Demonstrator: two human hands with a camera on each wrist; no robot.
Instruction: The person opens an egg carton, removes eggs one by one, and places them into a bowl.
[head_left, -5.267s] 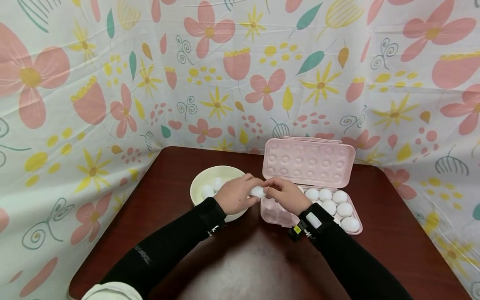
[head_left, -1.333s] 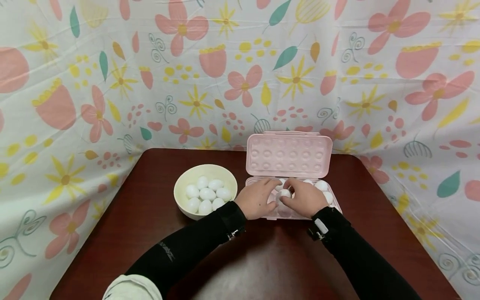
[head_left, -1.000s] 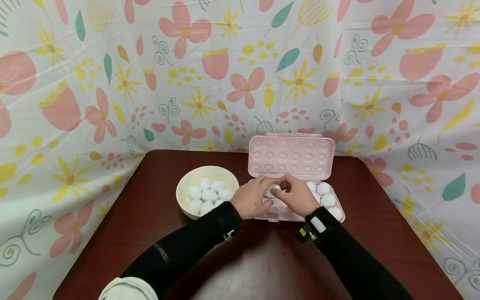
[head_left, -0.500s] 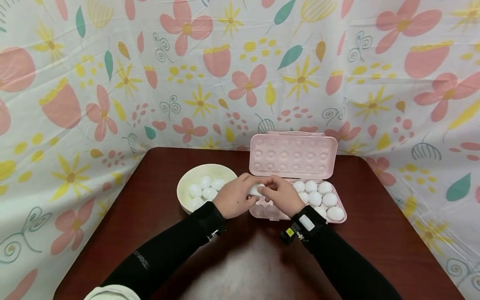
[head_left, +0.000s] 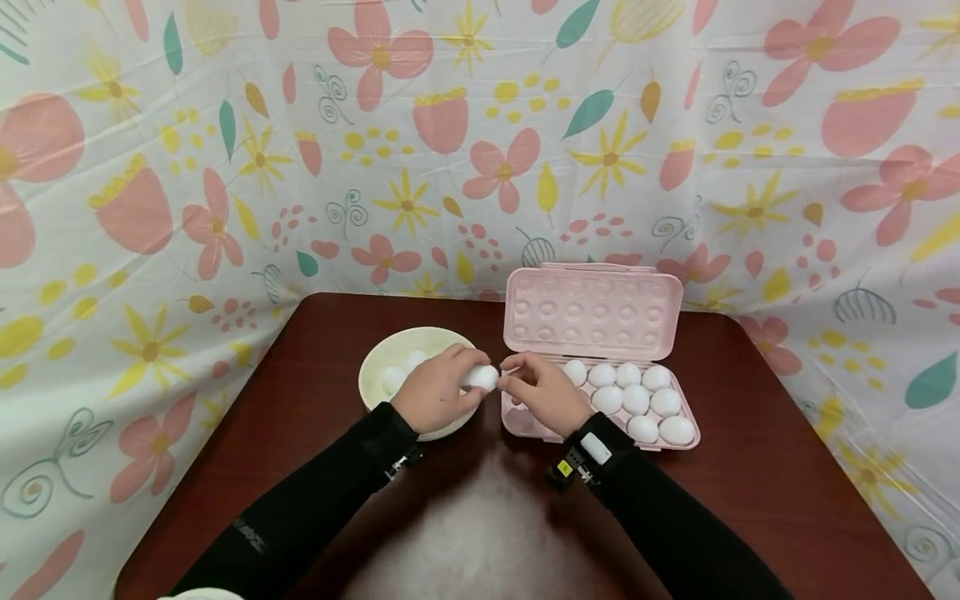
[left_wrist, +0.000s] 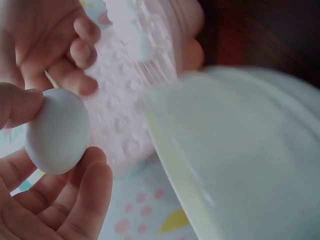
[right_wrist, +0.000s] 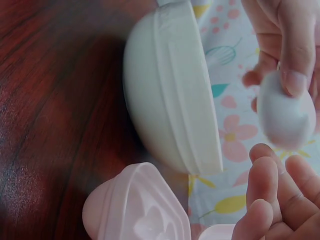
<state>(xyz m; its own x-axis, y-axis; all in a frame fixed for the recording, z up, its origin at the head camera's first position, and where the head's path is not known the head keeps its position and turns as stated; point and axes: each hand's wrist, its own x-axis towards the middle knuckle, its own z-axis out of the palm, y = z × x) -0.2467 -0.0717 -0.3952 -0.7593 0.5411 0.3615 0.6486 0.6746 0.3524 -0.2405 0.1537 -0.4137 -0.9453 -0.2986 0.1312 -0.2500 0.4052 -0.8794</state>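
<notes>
My left hand pinches a white egg between thumb and fingers, over the right rim of a pale yellow bowl. My right hand is just right of the egg, over the left end of a pink egg box. In the right wrist view, the right fingers are loosely bent below the egg, with a gap between. The left wrist view shows the thumb on the egg's upper side. White eggs lie in the bowl, partly hidden by the left hand.
The egg box's lid stands open at the back, against a flowered cloth. Several white eggs fill the box's right part. Bowl and box stand side by side on a dark red-brown table.
An egg held by both hands has travelled left from the box towards the bowl. My right fingers have come off it, leaving it in the left hand.
</notes>
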